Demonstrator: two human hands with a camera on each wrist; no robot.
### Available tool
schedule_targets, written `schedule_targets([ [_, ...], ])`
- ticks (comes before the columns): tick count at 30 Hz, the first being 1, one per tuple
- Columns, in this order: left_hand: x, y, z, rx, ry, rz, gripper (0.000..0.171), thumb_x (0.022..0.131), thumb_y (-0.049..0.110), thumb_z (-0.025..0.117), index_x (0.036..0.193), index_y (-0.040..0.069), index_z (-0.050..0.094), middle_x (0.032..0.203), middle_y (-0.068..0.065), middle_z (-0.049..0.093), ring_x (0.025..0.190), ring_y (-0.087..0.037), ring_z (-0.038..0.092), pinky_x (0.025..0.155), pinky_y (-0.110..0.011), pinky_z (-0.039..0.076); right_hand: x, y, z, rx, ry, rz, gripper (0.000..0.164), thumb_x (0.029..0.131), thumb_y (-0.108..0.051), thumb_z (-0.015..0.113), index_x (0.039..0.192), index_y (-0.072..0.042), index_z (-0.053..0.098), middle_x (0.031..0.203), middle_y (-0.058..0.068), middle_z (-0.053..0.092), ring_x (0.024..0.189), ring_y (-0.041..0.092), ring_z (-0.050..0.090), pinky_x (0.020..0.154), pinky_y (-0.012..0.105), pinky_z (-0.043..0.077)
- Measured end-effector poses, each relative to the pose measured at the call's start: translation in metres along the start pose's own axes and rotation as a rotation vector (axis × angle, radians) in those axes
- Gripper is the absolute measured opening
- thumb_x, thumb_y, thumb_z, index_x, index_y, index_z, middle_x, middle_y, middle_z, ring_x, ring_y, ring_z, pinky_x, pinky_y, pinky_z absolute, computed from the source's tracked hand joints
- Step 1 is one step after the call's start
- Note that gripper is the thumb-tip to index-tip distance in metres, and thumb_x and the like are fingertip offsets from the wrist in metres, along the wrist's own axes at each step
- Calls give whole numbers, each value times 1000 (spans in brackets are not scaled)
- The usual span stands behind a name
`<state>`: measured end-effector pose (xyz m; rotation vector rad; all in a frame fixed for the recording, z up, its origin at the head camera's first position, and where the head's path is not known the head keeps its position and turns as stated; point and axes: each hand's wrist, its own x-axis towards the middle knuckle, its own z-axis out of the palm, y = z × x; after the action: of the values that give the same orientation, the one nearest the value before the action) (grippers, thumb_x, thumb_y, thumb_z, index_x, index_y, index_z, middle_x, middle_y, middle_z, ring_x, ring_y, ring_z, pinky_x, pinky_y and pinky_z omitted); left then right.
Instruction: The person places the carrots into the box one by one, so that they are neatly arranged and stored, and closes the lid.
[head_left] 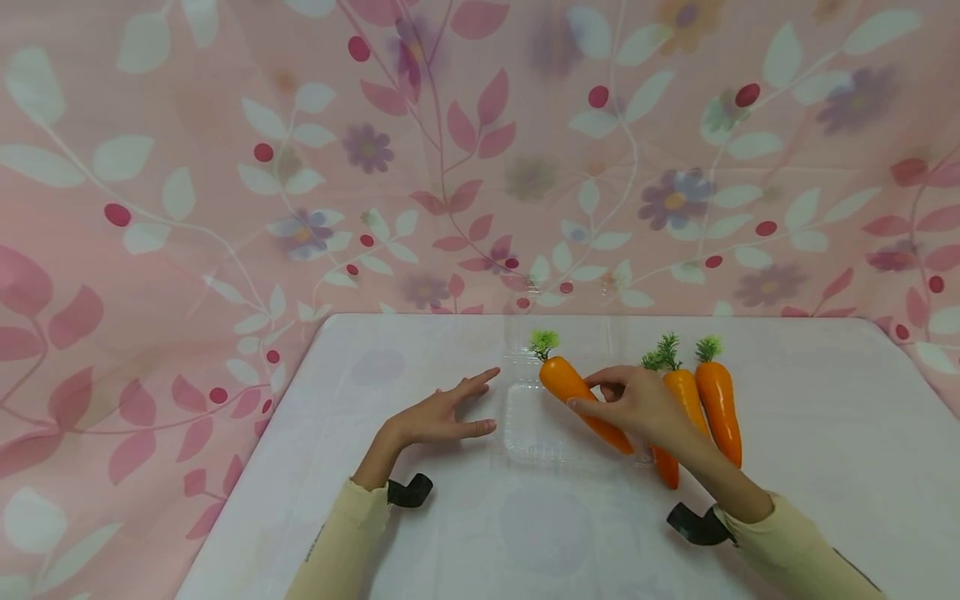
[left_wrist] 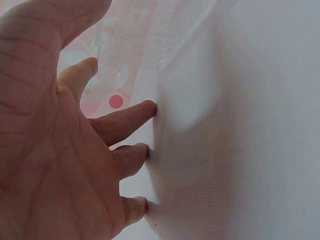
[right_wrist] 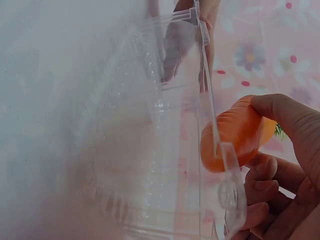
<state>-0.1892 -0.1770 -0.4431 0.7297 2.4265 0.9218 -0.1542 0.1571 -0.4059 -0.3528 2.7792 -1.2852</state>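
Observation:
My right hand (head_left: 637, 404) pinches an orange carrot (head_left: 564, 379) between thumb and fingers. It lies slantwise over a clear plastic box (head_left: 513, 433), leafy green top toward the far left, tip toward the near right. The right wrist view shows the carrot (right_wrist: 232, 135) at the box's rim (right_wrist: 210, 95). To the left of the box is my left hand (head_left: 442, 417), fingers spread and holding nothing. In the left wrist view its fingertips (left_wrist: 148, 107) are down at the white tabletop, close to the clear plastic (left_wrist: 135, 37).
Right of the box lie three more carrots: one at the far right (head_left: 720, 408), one beside it (head_left: 684, 392), and one (head_left: 666, 468) mostly behind my right hand. The box's clear lid (head_left: 577, 333) stands back toward the flowered cloth (head_left: 480, 167) behind the white table (head_left: 547, 533).

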Motion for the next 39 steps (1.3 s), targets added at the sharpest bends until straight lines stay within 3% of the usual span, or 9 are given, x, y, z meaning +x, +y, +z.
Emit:
schedule_targets([
  [16,-1,-1,2,4,5,-13,84,90,60,61,158,38,17,156,-1,36,149,-30,9,111,-67,0,-1,-2,14,-72,-59,-78,38,77,-45,83,98,-14,77,67,-3,49,61,14,46,53,25,34],
  [27,-1,0,3,0,6,-15,82,90,59,61,157,43,16,156,-1,37,149,-31,9,111,-67,0,1,-7,21,-124,-132,-61,31,76,-42,85,96,-20,78,65,-5,47,58,13,44,51,25,28],
  [39,1,-2,2,4,9,-6,84,90,58,62,158,37,17,156,-1,36,149,-31,9,111,-67,0,-1,-5,26,-151,-216,-69,33,78,-42,83,101,-18,79,66,-4,46,61,12,44,53,25,29],
])
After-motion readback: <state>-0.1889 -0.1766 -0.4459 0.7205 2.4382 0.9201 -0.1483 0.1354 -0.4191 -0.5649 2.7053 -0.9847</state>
